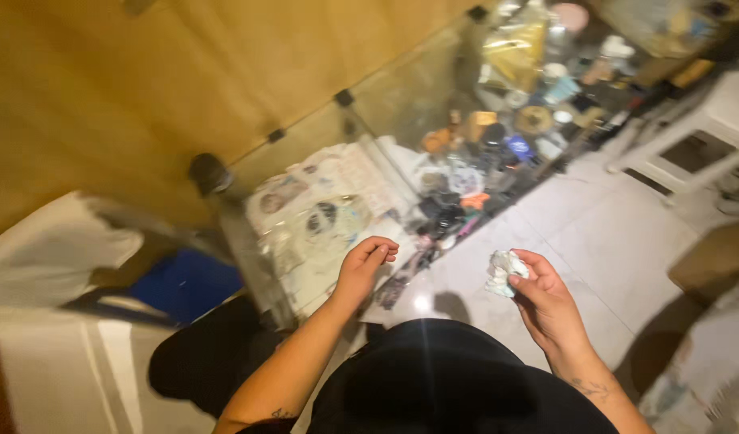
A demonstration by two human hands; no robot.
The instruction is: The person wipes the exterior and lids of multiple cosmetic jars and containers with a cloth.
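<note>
— Pale floor tiles (594,233) are seen across the centre and right of the frame, and a yellowish wooden wall (104,80) fills the upper left. What is set between them?

— A glass case (402,104) is laid out diagonally from the centre toward the upper right, with black clips along its top edge. Small jars, tins and packets (506,128) are crowded at its upper-right end, and printed paper sheets (321,201) are spread toward the centre.

— What else is seen around the edges?

— A white plastic stool (699,137) is placed at the upper right, and a blue object (185,281) at the lower left.

— And the hands?

— A crumpled white wad of paper (504,272) is pinched in the fingers of the right hand (542,293), right of centre above the floor. The left hand (365,265) is held loosely curled and empty, just over the case's near corner at the centre.
</note>
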